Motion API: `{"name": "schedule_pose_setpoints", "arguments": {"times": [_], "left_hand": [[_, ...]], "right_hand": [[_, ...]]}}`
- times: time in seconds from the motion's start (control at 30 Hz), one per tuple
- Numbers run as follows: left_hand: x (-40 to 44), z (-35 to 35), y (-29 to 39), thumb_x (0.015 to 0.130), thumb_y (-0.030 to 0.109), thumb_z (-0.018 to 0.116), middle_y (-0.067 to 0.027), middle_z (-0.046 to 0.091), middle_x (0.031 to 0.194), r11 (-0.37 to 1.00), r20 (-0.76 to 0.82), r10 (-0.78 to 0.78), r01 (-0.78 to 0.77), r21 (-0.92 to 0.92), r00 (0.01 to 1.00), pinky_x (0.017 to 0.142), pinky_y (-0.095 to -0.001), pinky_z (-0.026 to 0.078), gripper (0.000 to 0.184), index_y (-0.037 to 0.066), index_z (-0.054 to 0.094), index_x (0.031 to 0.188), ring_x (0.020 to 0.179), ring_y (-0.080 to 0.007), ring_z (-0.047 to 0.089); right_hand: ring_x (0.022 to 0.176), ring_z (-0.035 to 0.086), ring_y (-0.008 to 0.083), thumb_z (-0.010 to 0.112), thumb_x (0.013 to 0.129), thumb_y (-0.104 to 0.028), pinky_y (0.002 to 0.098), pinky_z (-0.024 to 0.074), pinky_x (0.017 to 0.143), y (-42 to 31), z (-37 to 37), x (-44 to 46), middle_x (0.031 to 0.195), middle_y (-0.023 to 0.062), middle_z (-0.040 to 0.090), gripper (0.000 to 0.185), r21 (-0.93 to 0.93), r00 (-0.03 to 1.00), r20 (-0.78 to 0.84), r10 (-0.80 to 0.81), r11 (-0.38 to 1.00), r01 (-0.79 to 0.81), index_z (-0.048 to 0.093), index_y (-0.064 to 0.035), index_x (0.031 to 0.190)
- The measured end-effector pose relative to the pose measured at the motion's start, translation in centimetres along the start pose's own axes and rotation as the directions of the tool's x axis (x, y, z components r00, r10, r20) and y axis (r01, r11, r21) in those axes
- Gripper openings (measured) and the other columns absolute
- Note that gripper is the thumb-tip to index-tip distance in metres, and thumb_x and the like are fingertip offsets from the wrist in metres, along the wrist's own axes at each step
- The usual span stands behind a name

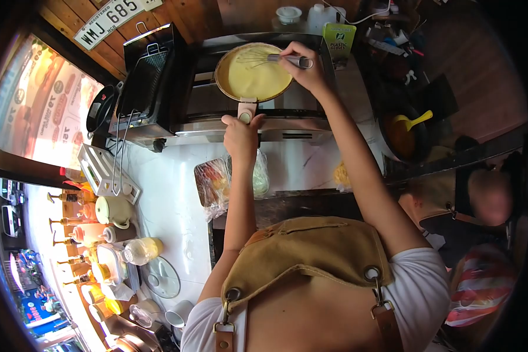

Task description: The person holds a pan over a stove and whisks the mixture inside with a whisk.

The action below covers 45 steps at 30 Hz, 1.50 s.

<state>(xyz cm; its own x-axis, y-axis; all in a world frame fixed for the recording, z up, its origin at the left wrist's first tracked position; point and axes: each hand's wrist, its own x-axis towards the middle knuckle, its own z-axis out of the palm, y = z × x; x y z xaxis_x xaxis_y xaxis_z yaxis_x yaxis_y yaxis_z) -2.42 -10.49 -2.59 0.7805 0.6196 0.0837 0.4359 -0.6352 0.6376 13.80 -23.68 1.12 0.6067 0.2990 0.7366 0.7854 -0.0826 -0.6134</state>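
Observation:
A round pan (219, 80) holding a smooth pale-yellow sauce (249, 79) sits on the stove top. My left hand (240, 136) is closed around the pan's light handle (247, 109), on the side nearest me. In my right hand (306, 64) is a metal whisk (274, 57), gripped by its handle at the pan's right rim. The whisk's wires reach into the sauce and point left. Below my left forearm lie plastic-wrapped food packs (212, 183), partly covered by that arm.
Left of the stove stands a black grill with a basket (149, 73). Pump bottles (70, 221), jars (144, 251) and a glass lid (161, 277) line the left counter. A dark pot with a yellow ladle (419, 119) is at right, near another person (452, 217).

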Motion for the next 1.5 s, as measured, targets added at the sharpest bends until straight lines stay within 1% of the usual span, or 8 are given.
{"name": "schedule_pose_setpoints", "arguments": {"times": [0.23,0.33,0.4,0.9,1.23,1.3,1.43,1.5], "left_hand": [[0.0,0.1,0.0,0.067,0.051,0.07,-0.0245,0.06,0.072,1.0,0.003,-0.015,0.015,0.007,1.0,0.063,-0.0427,0.049,0.068,-0.003,0.034,0.089,0.073,-0.0408,0.061],[-0.1,-0.1,0.3,0.067,0.051,0.07,-0.0249,0.06,0.072,1.0,0.008,-0.019,0.019,0.003,1.0,0.064,-0.0426,0.049,0.068,-0.003,0.034,0.088,0.073,-0.0407,0.061],[-0.1,-0.2,0.4,0.067,0.051,0.07,-0.0252,0.06,0.072,1.0,0.009,-0.027,0.026,0.007,1.0,0.064,-0.0425,0.049,0.068,-0.003,0.035,0.088,0.073,-0.0407,0.061],[-0.1,-0.4,0.2,0.067,0.05,0.07,-0.0259,0.06,0.072,0.999,0.002,0.014,-0.014,-0.03,1.0,0.065,-0.0425,0.048,0.067,-0.004,0.036,0.087,0.074,-0.0416,0.06],[0.0,-0.1,0.0,0.068,0.05,0.07,-0.0243,0.06,0.072,1.0,0.025,0.005,-0.005,-0.009,1.0,0.064,-0.0429,0.049,0.066,-0.002,0.035,0.088,0.073,-0.0406,0.06],[0.1,-0.1,0.0,0.068,0.05,0.069,-0.0242,0.06,0.072,1.0,0.018,0.002,-0.002,-0.004,1.0,0.064,-0.043,0.049,0.066,-0.002,0.035,0.088,0.073,-0.0403,0.061],[0.3,-0.1,0.1,0.065,0.054,0.07,-0.0262,0.06,0.076,0.999,0.046,-0.032,0.032,-0.009,0.998,0.066,-0.0431,0.049,0.071,-0.005,0.037,0.089,0.077,-0.0419,0.06],[0.4,0.1,-0.3,0.064,0.056,0.07,-0.026,0.061,0.076,0.999,0.035,-0.032,0.033,-0.002,0.999,0.065,-0.043,0.049,0.072,-0.005,0.038,0.088,0.077,-0.0414,0.061]], "right_hand": [[0.063,0.058,0.0096,0.061,0.075,-0.005,0.022,0.045,0.057,-1.5,-0.1,-0.6,0.074,0.0046,0.059,0.011,0.259,0.937,0.274,0.216,0.922,-0.288,0.057,-0.0003,0.084],[0.066,0.057,0.0107,0.062,0.074,-0.004,0.0229,0.0448,0.06,-0.9,0.2,-0.4,0.075,0.004,0.057,0.011,0.23,0.965,0.23,0.124,0.957,-0.178,0.057,-0.0006,0.084],[0.071,0.056,0.0122,0.062,0.072,-0.003,0.0243,0.0443,0.063,-0.2,0.4,-0.2,0.075,0.0044,0.055,0.011,0.117,0.989,0.114,-0.095,0.99,0.081,0.058,-0.0008,0.083],[0.064,0.053,0.0249,0.061,0.066,0.001,0.0306,0.0431,0.059,-5.1,0.2,-1.7,0.069,0.011,0.051,0.01,-0.17,0.987,-0.149,-0.06,0.985,0.034,0.053,-0.0015,0.071],[0.07,0.056,0.0173,0.062,0.068,0.003,0.0252,0.0457,0.063,-3.1,1.6,-1.3,0.083,0.0067,0.053,0.014,-0.122,0.993,-0.054,-0.104,0.988,0.097,0.056,-0.0028,0.08],[0.072,0.056,0.0141,0.063,0.069,0.003,0.0244,0.0458,0.065,-2.3,2.1,-1.5,0.084,0.005,0.051,0.018,-0.021,0.999,-0.039,-0.001,1.0,0.0,0.055,-0.002,0.084],[0.076,0.056,0.0113,0.063,0.071,0.002,0.0234,0.0454,0.066,-1.8,1.8,-1.4,0.085,0.0035,0.052,0.019,-0.005,0.997,0.055,-0.046,0.999,0.047,0.054,-0.0016,0.087],[0.07,0.055,0.0105,0.065,0.068,-0.002,0.0233,0.0428,0.062,-2.1,1.9,-1.6,0.075,0.0055,0.057,0.015,0.191,0.991,0.087,0.099,0.975,-0.114,0.056,-0.0026,0.081]]}}
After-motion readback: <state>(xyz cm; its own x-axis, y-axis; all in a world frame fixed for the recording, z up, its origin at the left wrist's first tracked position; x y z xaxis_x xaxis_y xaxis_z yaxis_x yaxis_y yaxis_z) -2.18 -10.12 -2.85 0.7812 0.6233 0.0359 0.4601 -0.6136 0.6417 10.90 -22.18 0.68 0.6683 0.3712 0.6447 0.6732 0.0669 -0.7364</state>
